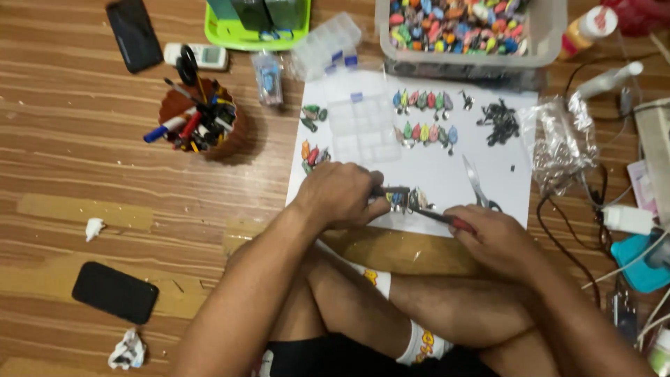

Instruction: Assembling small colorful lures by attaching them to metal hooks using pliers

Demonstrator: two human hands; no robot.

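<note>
Here, taking the white sheet of paper (447,174) on the wooden floor as the landmark: well to its left lie a dark phone (115,292) and a crumpled scrap of tissue (127,349); nearer its left edge stands a brown pot of pens (199,122), with scissors handles poking from it; on the sheet's upper left part rests a clear plastic compartment box (363,126); at the sheet's lower left corner the left hand (338,194) is closed around a dark tool whose tip points right; just beside that tip, at the sheet's lower edge, sits a small cluster of metal pieces (408,200), touching or almost touching both tools, though which is too small to tell; right of the cluster, red-handled pliers (447,220) run down into the right hand (492,234), which grips them in a fist over the sheet's lower right edge; above the hands, on the sheet's middle, lie two rows of small coloured pieces (422,115) and silver scissors (478,183); beyond the sheet's top edge stands a clear tub of coloured pieces (551,35).
</note>
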